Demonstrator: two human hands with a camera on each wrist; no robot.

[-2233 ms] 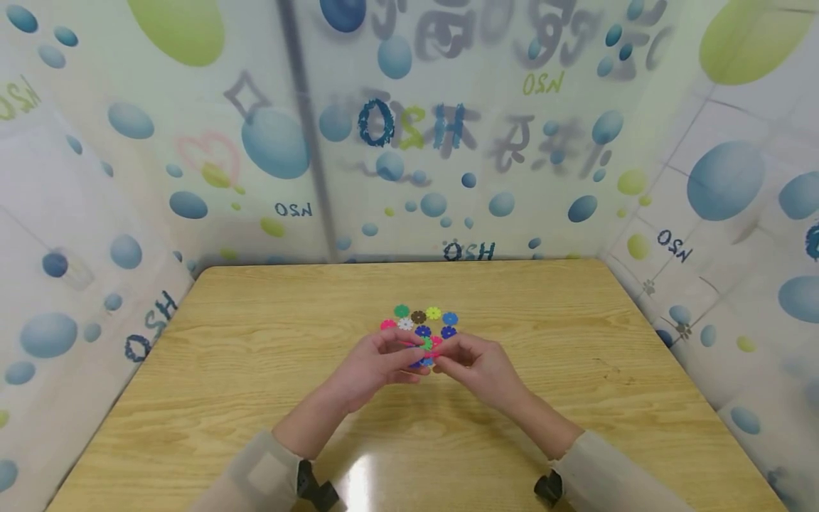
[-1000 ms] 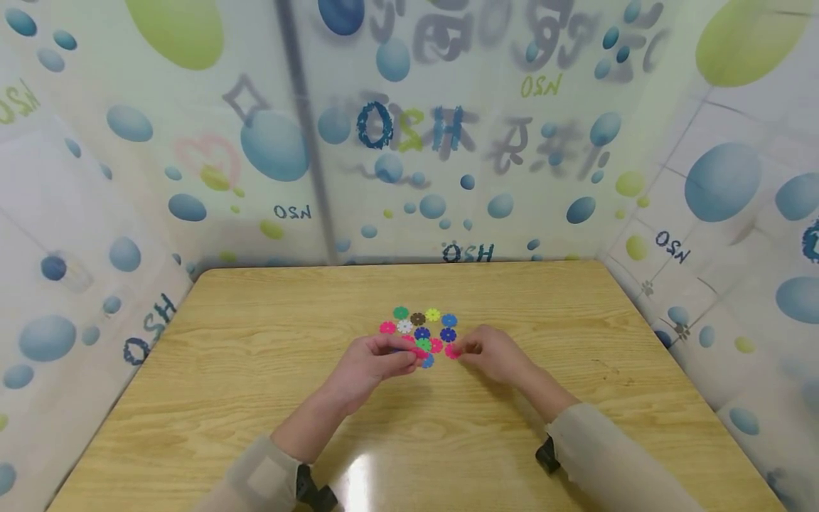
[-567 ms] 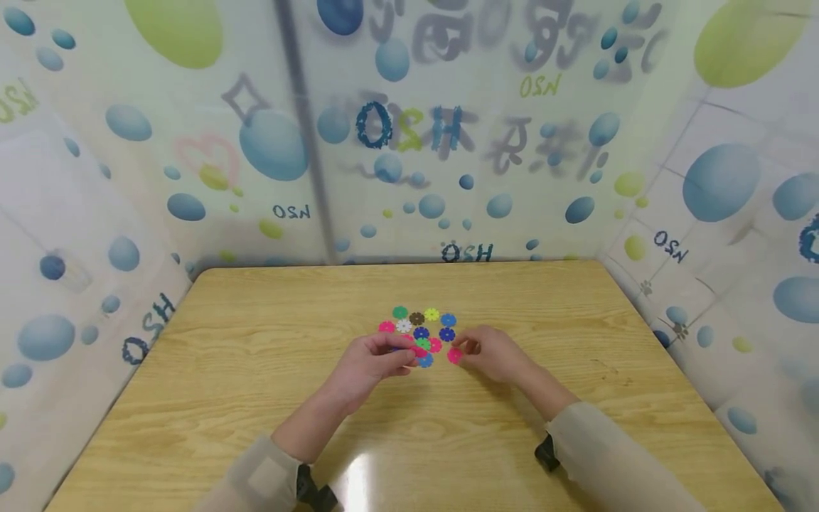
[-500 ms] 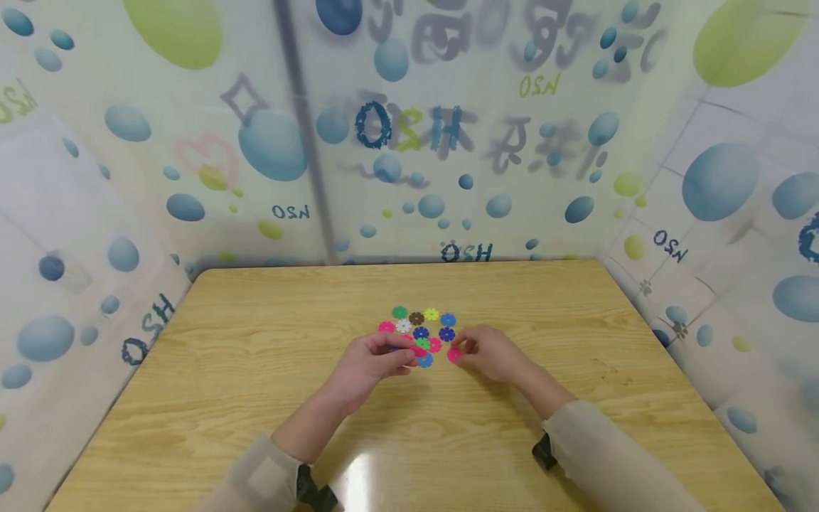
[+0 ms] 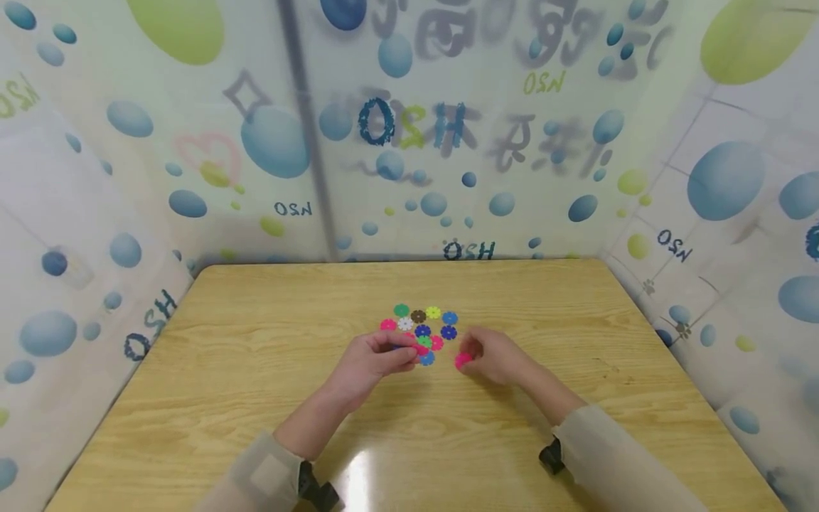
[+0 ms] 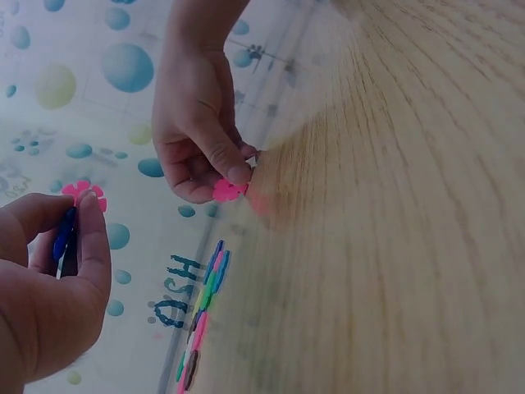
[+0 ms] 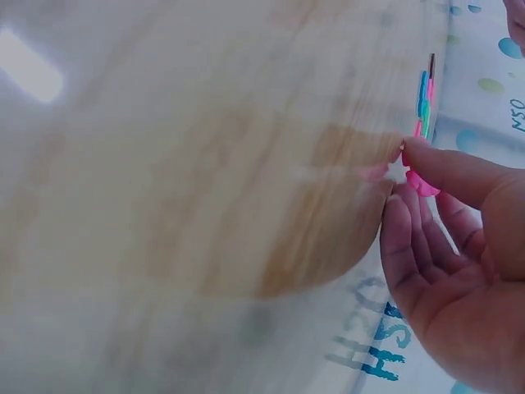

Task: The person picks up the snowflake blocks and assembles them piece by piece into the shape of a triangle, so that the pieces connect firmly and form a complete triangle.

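Observation:
In the head view my left hand [image 5: 374,359] is raised near the middle of the table, pinching a pink snowflake disc [image 5: 420,349] between thumb and fingers. The left wrist view shows a dark blue disc [image 6: 64,234] in the same grasp, against the pink one. To the right, my right hand [image 5: 495,355] is low at the tabletop, its thumb and fingers on another pink disc [image 5: 462,361]. This disc's edge is right at the wood in the right wrist view, and the fingers partly cover it.
Several loose snowflake discs lie flat beyond the hands, among them a green disc [image 5: 401,311], a brown one [image 5: 419,316], a yellow one [image 5: 434,313] and a white one [image 5: 406,323]. The wooden table [image 5: 288,306] meets patterned walls [image 5: 409,199] at its back and sides.
My right hand has parted from my left and moved right, down to the table. Its pink disc has shifted right and nearer, away from the other discs. My left hand keeps its grip.

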